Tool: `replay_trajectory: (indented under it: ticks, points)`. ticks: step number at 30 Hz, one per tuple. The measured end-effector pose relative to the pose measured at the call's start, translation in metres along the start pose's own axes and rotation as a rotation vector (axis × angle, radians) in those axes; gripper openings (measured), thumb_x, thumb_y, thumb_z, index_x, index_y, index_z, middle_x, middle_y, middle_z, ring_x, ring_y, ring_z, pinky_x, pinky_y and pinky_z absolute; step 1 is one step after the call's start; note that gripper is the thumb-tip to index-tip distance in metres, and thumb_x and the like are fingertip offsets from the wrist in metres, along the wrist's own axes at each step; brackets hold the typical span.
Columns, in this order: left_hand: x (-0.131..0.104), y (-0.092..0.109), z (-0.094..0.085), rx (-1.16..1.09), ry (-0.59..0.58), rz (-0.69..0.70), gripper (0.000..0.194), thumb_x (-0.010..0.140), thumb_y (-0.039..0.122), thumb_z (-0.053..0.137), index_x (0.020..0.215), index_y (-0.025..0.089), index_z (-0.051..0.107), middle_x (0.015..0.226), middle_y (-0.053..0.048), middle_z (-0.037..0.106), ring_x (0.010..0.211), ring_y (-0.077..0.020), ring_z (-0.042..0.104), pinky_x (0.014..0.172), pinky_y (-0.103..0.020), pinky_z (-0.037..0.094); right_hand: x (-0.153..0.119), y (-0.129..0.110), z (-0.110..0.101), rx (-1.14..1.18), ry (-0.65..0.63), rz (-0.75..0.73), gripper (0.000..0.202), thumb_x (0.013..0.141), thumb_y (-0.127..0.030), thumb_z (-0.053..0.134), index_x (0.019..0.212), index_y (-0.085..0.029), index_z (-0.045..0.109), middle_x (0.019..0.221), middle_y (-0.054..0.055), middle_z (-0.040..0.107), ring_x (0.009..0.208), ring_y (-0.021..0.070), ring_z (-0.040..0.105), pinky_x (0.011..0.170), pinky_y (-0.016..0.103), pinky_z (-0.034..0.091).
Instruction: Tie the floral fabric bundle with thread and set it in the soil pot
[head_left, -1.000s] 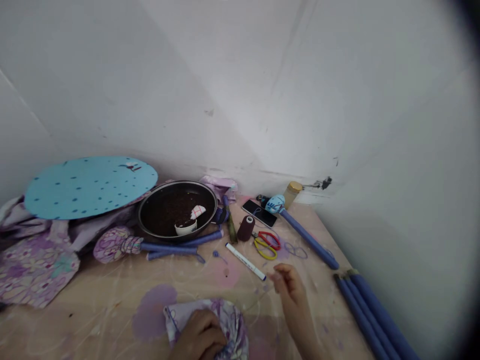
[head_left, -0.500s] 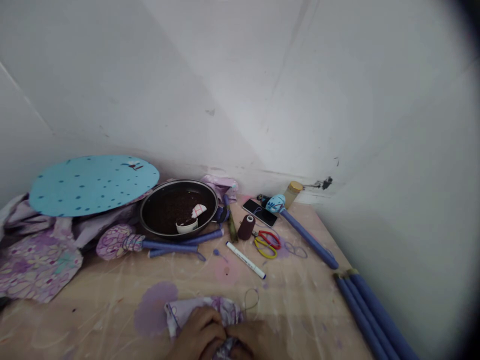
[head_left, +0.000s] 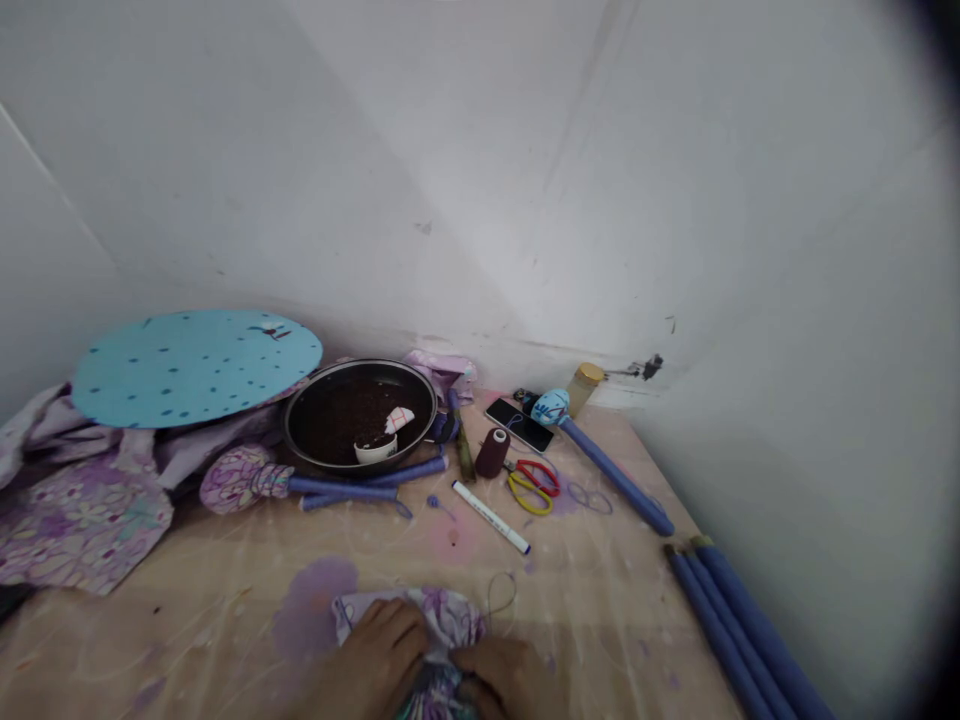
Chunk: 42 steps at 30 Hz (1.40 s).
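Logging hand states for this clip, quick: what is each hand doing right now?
Left hand: closed on the floral fabric bundle.
Right hand: pinching the same bundle at its gathered edge.

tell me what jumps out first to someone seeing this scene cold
At the bottom edge, the left hand and right hand pinch a bunched piece of purple floral fabric on the tabletop. Behind them sits a dark round pan with a small white cup inside, and left of it a big light blue dotted disc rests on more purple cloth. Red and yellow scissors lie further right.
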<state>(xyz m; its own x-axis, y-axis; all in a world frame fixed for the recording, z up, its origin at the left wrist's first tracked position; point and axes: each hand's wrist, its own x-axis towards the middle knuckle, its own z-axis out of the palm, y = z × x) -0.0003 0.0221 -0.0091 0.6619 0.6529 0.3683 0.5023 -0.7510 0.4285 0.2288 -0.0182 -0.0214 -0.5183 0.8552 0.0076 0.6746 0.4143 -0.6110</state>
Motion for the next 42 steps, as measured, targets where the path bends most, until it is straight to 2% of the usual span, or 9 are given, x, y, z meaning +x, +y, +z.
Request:
replay_trajectory:
  ticks: [5, 9, 14, 18, 23, 29, 35, 42]
  points:
    - [0.019, 0.016, 0.005, 0.004, 0.069, -0.064, 0.022, 0.083, 0.003, 0.046, 0.085, 0.021, 0.059, 0.087, -0.003, 0.063, 0.078, -0.0190, 0.058, 0.070, -0.026, 0.047, -0.001, 0.004, 0.007, -0.058, 0.023, -0.030, 0.023, 0.082, -0.024, 0.059, 0.103, -0.023, 0.069, 0.082, 0.006, 0.075, 0.071, 0.0250, 0.070, 0.064, 0.029, 0.052]
    - [0.027, 0.032, 0.009, -0.074, 0.043, -0.127, 0.024, 0.079, 0.000, 0.049, 0.083, 0.021, 0.060, 0.083, -0.002, 0.064, 0.077, -0.0187, 0.061, 0.068, -0.025, 0.049, -0.001, 0.005, 0.009, -0.063, 0.034, -0.049, 0.015, 0.086, -0.033, 0.059, 0.093, -0.025, 0.068, 0.078, 0.004, 0.073, 0.069, 0.0237, 0.068, 0.062, 0.028, 0.052]
    - [0.025, 0.036, 0.002, -0.286, -0.017, -0.306, 0.025, 0.076, -0.003, 0.050, 0.082, 0.020, 0.059, 0.082, 0.000, 0.064, 0.077, -0.0171, 0.063, 0.068, -0.023, 0.049, -0.003, 0.003, 0.010, -0.046, 0.087, -0.033, 0.017, 0.088, -0.033, 0.055, 0.092, -0.023, 0.068, 0.078, 0.005, 0.073, 0.070, 0.0229, 0.070, 0.064, 0.027, 0.052]
    - [0.022, 0.034, 0.000, -0.360, -0.013, -0.299, 0.023, 0.080, -0.001, 0.050, 0.081, 0.019, 0.060, 0.083, -0.001, 0.063, 0.078, -0.0169, 0.062, 0.068, -0.023, 0.048, -0.005, 0.002, 0.010, -0.020, 0.134, -0.036, 0.018, 0.087, -0.032, 0.055, 0.094, -0.023, 0.068, 0.080, 0.005, 0.075, 0.071, 0.0226, 0.071, 0.065, 0.027, 0.053]
    - [0.019, 0.032, 0.002, -0.418, -0.035, -0.277, 0.018, 0.088, 0.006, 0.051, 0.083, 0.019, 0.062, 0.084, -0.002, 0.063, 0.080, -0.0169, 0.062, 0.071, -0.023, 0.047, -0.008, -0.001, 0.008, -0.011, 0.205, -0.042, 0.024, 0.092, -0.038, 0.050, 0.101, -0.023, 0.067, 0.085, 0.005, 0.076, 0.074, 0.0217, 0.072, 0.067, 0.026, 0.053]
    - [0.020, 0.035, -0.002, -0.446, -0.033, -0.276, 0.018, 0.089, 0.007, 0.051, 0.082, 0.017, 0.063, 0.083, -0.005, 0.065, 0.081, -0.0186, 0.063, 0.073, -0.025, 0.048, -0.007, -0.003, 0.009, -0.041, 0.230, -0.071, 0.040, 0.097, -0.049, 0.037, 0.092, -0.023, 0.067, 0.074, 0.005, 0.072, 0.065, 0.0218, 0.069, 0.059, 0.027, 0.050]
    - [0.013, 0.032, 0.001, -0.422, -0.044, -0.287, 0.021, 0.086, 0.004, 0.056, 0.090, 0.021, 0.068, 0.089, -0.004, 0.070, 0.087, -0.0199, 0.064, 0.080, -0.028, 0.048, -0.007, -0.002, 0.010, -0.052, 0.241, -0.068, 0.027, 0.096, -0.044, 0.046, 0.095, -0.025, 0.065, 0.077, 0.003, 0.073, 0.066, 0.0205, 0.069, 0.060, 0.026, 0.050]
    - [0.012, 0.035, 0.000, -0.384, 0.018, -0.337, 0.018, 0.082, 0.002, 0.055, 0.082, 0.019, 0.063, 0.087, -0.005, 0.068, 0.085, -0.0204, 0.063, 0.077, -0.028, 0.050, -0.007, -0.001, 0.010, -0.055, 0.242, -0.072, 0.023, 0.095, -0.041, 0.048, 0.099, -0.025, 0.064, 0.080, 0.004, 0.074, 0.069, 0.0214, 0.071, 0.061, 0.026, 0.051]
